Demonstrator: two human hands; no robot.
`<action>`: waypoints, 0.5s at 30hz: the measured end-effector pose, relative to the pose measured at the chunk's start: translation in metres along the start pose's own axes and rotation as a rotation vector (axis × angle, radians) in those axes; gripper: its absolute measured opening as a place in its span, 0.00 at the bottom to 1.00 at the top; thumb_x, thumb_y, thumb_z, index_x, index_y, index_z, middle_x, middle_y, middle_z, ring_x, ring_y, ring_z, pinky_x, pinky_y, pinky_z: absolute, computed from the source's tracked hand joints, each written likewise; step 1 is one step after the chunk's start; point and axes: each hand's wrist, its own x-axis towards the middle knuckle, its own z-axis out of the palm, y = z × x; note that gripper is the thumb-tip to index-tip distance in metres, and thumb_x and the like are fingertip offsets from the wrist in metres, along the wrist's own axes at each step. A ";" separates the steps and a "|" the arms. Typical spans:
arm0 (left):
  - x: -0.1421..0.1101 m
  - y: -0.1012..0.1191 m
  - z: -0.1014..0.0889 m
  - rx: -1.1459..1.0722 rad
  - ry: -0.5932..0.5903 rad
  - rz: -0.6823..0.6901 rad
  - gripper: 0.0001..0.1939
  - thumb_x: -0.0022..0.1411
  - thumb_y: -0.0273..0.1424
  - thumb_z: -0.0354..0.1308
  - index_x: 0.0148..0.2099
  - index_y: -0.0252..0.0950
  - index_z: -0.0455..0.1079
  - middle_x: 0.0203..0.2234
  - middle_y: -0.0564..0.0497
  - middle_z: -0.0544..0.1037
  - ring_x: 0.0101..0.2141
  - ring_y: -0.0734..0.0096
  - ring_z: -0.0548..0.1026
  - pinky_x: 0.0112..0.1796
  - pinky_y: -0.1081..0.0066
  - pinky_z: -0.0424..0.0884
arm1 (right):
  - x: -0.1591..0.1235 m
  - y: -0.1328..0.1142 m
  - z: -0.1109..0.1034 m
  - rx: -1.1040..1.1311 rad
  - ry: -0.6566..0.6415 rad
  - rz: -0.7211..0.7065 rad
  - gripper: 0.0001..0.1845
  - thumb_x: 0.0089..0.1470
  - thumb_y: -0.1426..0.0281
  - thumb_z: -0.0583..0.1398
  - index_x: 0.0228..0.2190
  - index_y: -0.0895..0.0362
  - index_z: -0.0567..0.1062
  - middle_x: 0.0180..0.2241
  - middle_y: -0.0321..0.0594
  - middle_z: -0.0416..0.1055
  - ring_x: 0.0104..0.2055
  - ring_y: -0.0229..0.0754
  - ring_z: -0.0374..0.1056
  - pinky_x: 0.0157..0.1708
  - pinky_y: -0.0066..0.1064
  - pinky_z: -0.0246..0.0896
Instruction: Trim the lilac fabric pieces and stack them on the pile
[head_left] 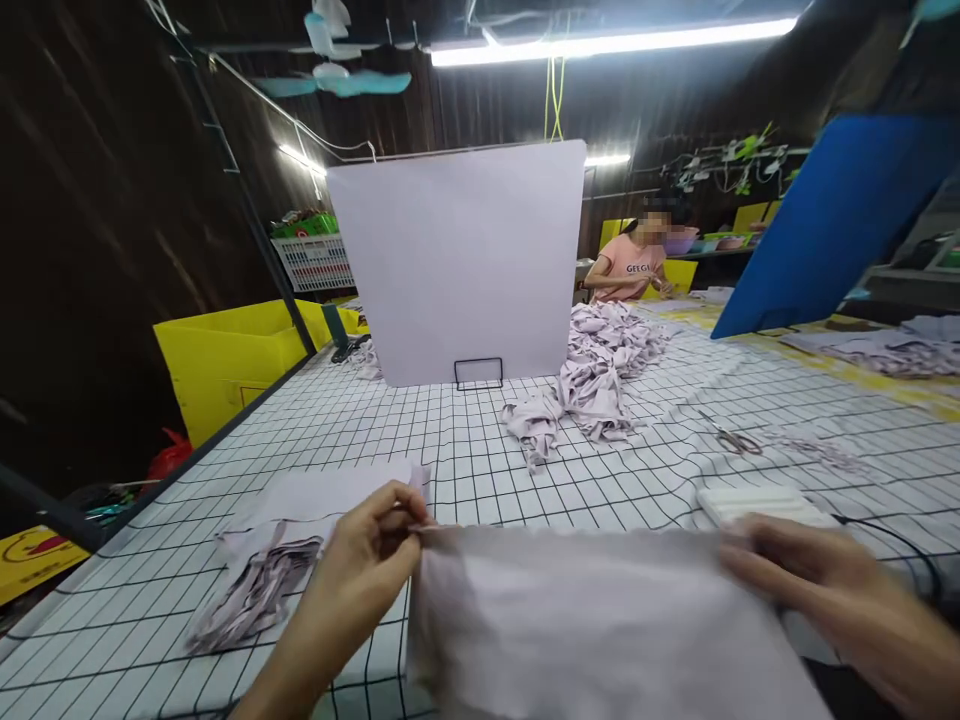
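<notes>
A pale lilac-grey fabric piece hangs stretched between my two hands at the near edge of the table. My left hand pinches its upper left corner between thumb and fingers. At the upper right corner, my right hand grips the cloth, a little blurred. Left of my left hand lies a stack of similar fabric pieces, with bunched strips of cloth at its front. A white flat object with a black cable sits just beyond my right hand.
Scissors rest on the grid-patterned tablecloth at right, near small scraps. A large pale board stands upright behind, beside a heap of cloth. A blue board leans farther right. Another person sits beyond the table.
</notes>
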 end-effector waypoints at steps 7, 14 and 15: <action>0.096 -0.089 0.057 0.438 0.085 -0.148 0.13 0.48 0.14 0.51 0.30 0.38 0.63 0.19 0.57 0.69 0.25 0.71 0.70 0.27 0.74 0.61 | 0.100 0.048 0.080 -0.196 -0.105 -0.044 0.25 0.42 0.45 0.63 0.16 0.54 0.73 0.17 0.37 0.68 0.24 0.45 0.65 0.25 0.33 0.59; 0.102 -0.093 0.074 0.670 0.101 -0.037 0.17 0.54 0.13 0.49 0.40 0.36 0.68 0.39 0.43 0.77 0.44 0.53 0.74 0.43 0.58 0.69 | 0.111 0.061 0.097 -0.226 0.113 -0.044 0.19 0.44 0.51 0.62 0.31 0.53 0.79 0.28 0.42 0.77 0.29 0.48 0.70 0.32 0.37 0.66; 0.099 -0.092 0.080 0.716 0.100 0.028 0.17 0.55 0.13 0.49 0.42 0.36 0.69 0.45 0.41 0.76 0.48 0.50 0.72 0.47 0.54 0.69 | 0.102 0.061 0.094 -0.224 0.138 -0.048 0.21 0.46 0.51 0.61 0.35 0.53 0.80 0.32 0.43 0.78 0.31 0.48 0.71 0.34 0.37 0.67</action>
